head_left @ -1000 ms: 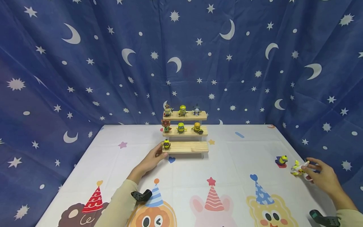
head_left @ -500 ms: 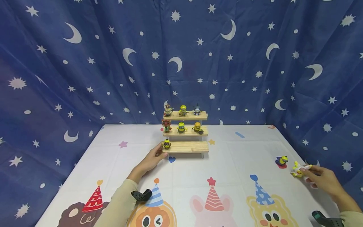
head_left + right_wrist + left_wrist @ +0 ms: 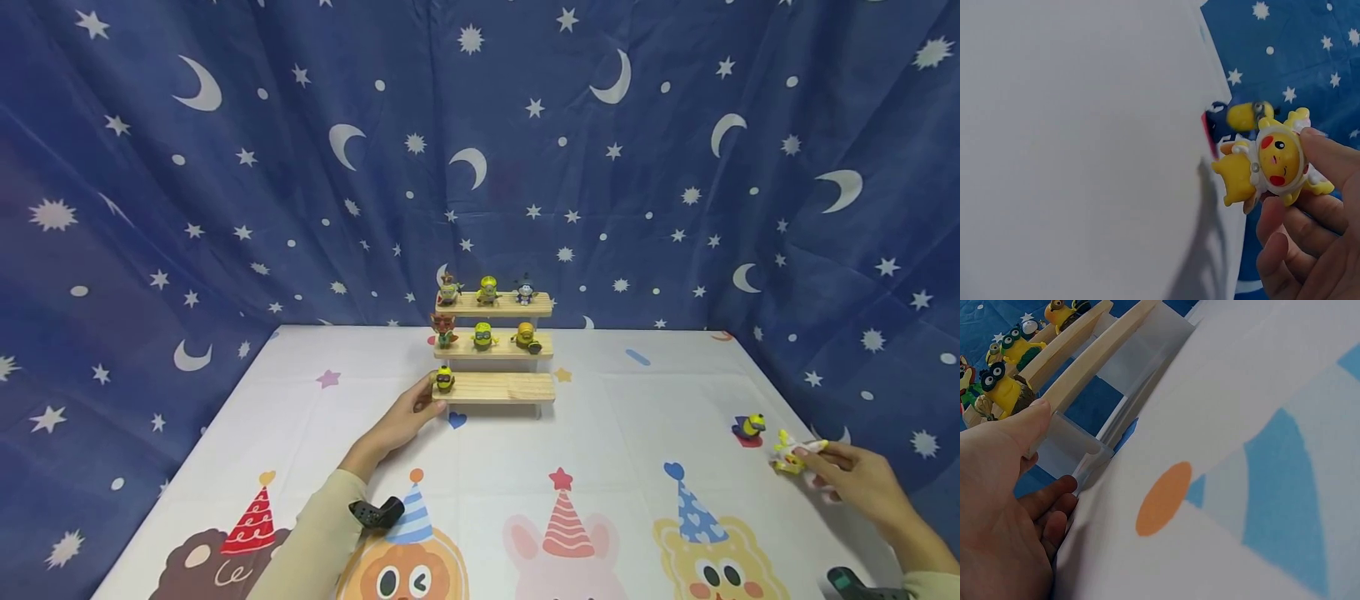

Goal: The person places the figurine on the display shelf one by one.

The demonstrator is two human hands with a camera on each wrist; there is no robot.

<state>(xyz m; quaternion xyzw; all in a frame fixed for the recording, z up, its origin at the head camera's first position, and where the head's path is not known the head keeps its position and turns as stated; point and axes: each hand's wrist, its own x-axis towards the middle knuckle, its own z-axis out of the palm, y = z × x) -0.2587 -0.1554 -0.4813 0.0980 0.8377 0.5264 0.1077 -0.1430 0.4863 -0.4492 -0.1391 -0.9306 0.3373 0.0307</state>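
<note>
My left hand [image 3: 402, 419] holds the left end of the lowest board of a three-tier wooden display stand [image 3: 495, 388]. In the left wrist view its thumb lies at the board's edge and the other fingers are by the clear plastic support [image 3: 1072, 447]. A yellow minion figurine [image 3: 445, 379] stands on that board close to the hand. At the table's right side my right hand [image 3: 862, 483] pinches a yellow-and-white Pikachu figurine [image 3: 1282, 159] between thumb and fingers. The figurine lies sideways in the right wrist view, its winking face turned to the camera.
Several figurines stand on the two upper boards, among them a red fox-like one [image 3: 443, 331] and a seated minion [image 3: 527, 337]. A caped minion figurine [image 3: 748, 427] is on the tablecloth [image 3: 615, 442] left of the right hand. A blue curtain [image 3: 375, 167] borders the table.
My right hand has turned the Pikachu figurine a little and shifted its grip, staying at the table's right side. The left hand keeps its hold on the stand. The head view shifts slightly.
</note>
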